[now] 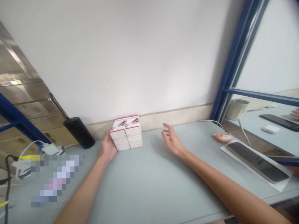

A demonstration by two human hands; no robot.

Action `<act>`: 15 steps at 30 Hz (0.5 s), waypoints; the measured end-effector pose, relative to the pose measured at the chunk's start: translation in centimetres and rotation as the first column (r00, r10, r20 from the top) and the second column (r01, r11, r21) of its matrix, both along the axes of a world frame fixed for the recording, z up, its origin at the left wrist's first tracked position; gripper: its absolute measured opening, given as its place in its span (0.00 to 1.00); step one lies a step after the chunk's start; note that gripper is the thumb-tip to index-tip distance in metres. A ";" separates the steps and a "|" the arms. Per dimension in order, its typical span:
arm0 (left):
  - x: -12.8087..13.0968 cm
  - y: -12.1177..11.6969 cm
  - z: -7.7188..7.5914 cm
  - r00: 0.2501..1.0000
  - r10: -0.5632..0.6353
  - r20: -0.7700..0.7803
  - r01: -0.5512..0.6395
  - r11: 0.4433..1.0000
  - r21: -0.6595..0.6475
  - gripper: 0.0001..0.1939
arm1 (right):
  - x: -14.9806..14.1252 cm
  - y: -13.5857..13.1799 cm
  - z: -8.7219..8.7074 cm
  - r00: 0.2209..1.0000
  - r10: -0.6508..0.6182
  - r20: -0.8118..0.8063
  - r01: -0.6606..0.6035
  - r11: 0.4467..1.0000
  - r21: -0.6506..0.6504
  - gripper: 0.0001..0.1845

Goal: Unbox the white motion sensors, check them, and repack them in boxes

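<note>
Small white boxes (126,133) with red and purple print on top stand against the wall, packed in a block of two side-by-side stacks. Along the block's left side lies my left hand (108,147), fingers stretched out and partly hidden behind it; it seems to touch the boxes. My right hand (172,140) hovers over the grey table (130,193), some way right of the boxes. Its fingers are apart and hold nothing.
A black cylinder (79,132) with a metal handle leans at the left, near white chargers (52,149) and cables. Right of my arm lie a phone (257,161) on a white sheet and an orange animal-shaped case (223,137). Blue frame posts (233,62) rise beyond.
</note>
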State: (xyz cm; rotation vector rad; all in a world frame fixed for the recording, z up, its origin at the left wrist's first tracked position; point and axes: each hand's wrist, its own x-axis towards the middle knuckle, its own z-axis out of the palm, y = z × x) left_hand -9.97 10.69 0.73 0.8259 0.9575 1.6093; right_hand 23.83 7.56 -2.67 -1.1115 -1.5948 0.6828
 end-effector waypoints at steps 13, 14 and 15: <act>12.0 1.3 -0.7 0.998 -0.044 -0.048 0.044 0.999 -0.001 0.26 | 1.9 2.7 1.1 0.911 -0.021 -0.413 -0.079 0.971 -0.224 0.32; 13.8 1.5 -1.1 0.997 -0.069 -0.044 0.069 0.998 0.005 0.26 | 2.2 2.9 1.4 0.898 -0.042 -0.438 -0.062 0.974 -0.220 0.31; 15.6 1.7 -1.5 0.995 -0.092 -0.041 0.092 0.996 0.012 0.26 | 2.6 3.1 1.6 0.884 -0.067 -0.462 -0.035 0.977 -0.210 0.30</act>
